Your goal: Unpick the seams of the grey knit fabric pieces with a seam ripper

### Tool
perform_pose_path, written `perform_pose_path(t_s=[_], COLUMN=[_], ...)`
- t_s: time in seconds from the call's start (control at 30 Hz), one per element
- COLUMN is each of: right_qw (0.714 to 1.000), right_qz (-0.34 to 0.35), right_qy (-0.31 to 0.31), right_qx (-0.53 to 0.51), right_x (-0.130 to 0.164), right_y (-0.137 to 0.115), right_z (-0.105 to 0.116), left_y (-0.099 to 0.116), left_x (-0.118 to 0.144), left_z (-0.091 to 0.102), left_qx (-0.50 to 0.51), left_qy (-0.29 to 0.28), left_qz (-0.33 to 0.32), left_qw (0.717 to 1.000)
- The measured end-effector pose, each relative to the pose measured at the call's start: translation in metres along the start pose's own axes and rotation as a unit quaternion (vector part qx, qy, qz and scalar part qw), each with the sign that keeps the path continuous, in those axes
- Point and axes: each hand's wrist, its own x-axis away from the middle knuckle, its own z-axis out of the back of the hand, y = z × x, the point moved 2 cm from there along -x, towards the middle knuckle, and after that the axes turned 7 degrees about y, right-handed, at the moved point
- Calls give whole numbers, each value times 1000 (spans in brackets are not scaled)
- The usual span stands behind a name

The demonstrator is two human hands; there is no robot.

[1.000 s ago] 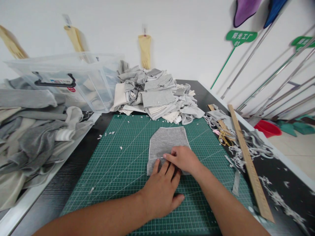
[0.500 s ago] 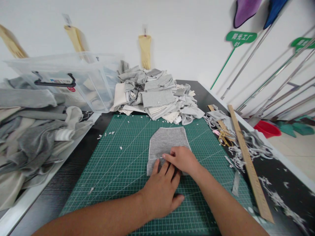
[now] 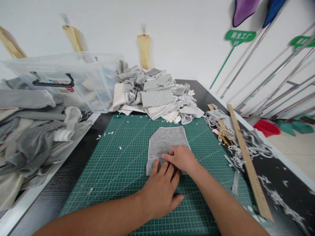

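A grey fabric piece (image 3: 167, 139) with pale edge stitching lies flat on the green cutting mat (image 3: 105, 183). One upper corner of it is slanted, and a seam crosses its lower part. My left hand (image 3: 161, 193) rests on the lower part with fingers spread, pressing the cloth down. Just above those fingers, my right hand (image 3: 180, 159) has thumb and forefinger closed at the seam, pinching the cloth there. Whether a loose thread is also between the fingertips is too small to tell.
Folded grey and cream cloths (image 3: 157, 95) are heaped behind the mat. More cloth (image 3: 36, 137) lies left, before a clear plastic bin (image 3: 98, 85). To the right are a wooden ruler (image 3: 248, 160), gold-handled scissors (image 3: 222, 137) and fabric scraps (image 3: 237, 157).
Both hands and the fabric piece keep practically the same position. Only a slight shift of the camera view shows.
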Motion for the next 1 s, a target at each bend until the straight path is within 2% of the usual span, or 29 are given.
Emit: perform_pose_path(t_s=[0.3,0.57,1.0], right_qw=[1000,998,998], right_qz=[3,-3,16], right_qy=[13,0,10], right_qx=[-20,-68,-59], right_x=[-1,-3,-1], right_y=[3,7,6], right_z=[-1,-1,1], left_y=[-1,-2,-1], left_x=[1,1,2], left_z=[1,-1,1], left_qx=[-1,-5,-3], left_qy=[-1,-5,-3], left_qz=[0,-7,-9], left_qw=[1000,1000,1000])
